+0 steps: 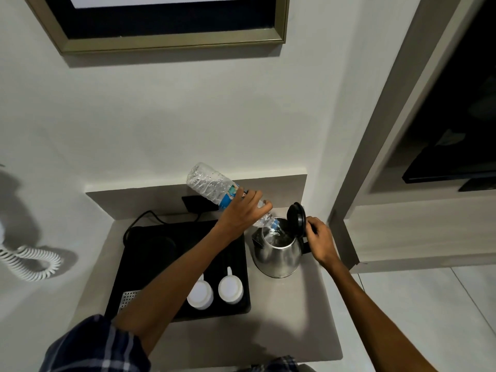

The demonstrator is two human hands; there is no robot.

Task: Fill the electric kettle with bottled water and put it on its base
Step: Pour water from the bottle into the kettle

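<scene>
A steel electric kettle (279,257) stands on the grey counter (303,304), right of the black tray, with its black lid (297,220) tipped up. My left hand (241,213) grips a clear plastic water bottle (208,185), tilted with its neck down at the kettle's mouth; water shows inside the kettle. My right hand (320,241) rests at the kettle's black handle behind the lid. The round black kettle base (153,244) sits at the back left of the tray, its cord running to the wall.
A black tray (241,264) holds two white upturned cups (230,288) and a perforated metal piece (128,298). A white coiled cord (32,264) hangs on the left wall. A black socket (196,204) sits on the backsplash. A framed picture hangs above; a wooden unit stands right.
</scene>
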